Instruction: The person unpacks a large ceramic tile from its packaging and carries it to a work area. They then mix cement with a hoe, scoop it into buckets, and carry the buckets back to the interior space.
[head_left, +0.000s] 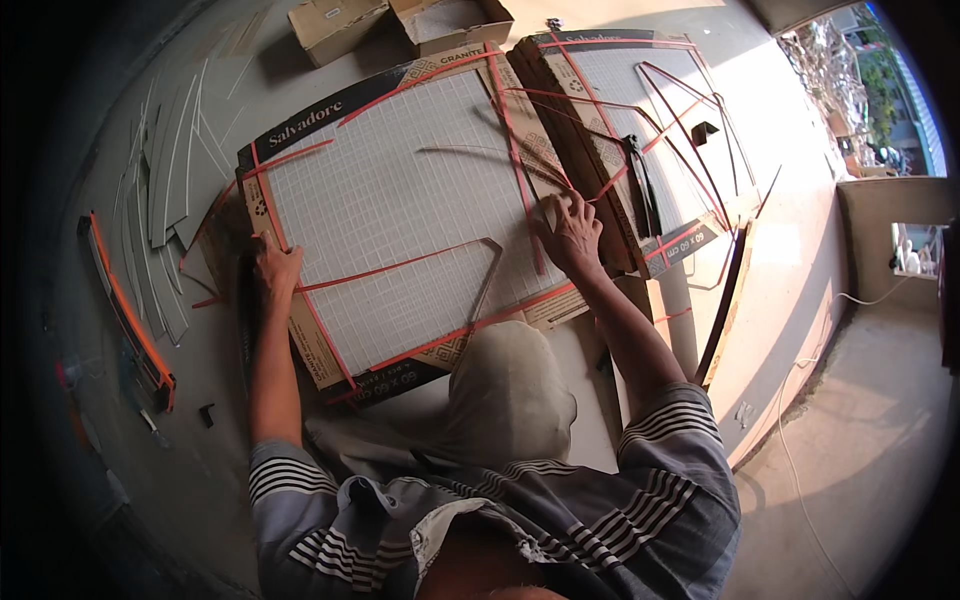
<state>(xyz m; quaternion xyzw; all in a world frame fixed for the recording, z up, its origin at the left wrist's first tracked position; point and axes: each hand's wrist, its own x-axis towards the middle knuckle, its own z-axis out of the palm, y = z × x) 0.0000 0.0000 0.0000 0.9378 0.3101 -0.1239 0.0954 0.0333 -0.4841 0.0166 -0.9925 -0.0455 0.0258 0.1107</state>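
Loose red straps point(690, 130) loop over the second tile box point(640, 90), snagging any pass there. Cut tile strips point(165, 190) and a tile cutter point(130, 320) crowd the left floor; bare floor point(800, 300) lies open at right.

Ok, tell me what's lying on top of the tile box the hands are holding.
Red straps, loose and crossing, lie on the grid-patterned tile in the box. The left hand grips the left edge; the right hand presses the right edge. Whatever lies beneath that top tile is hidden.
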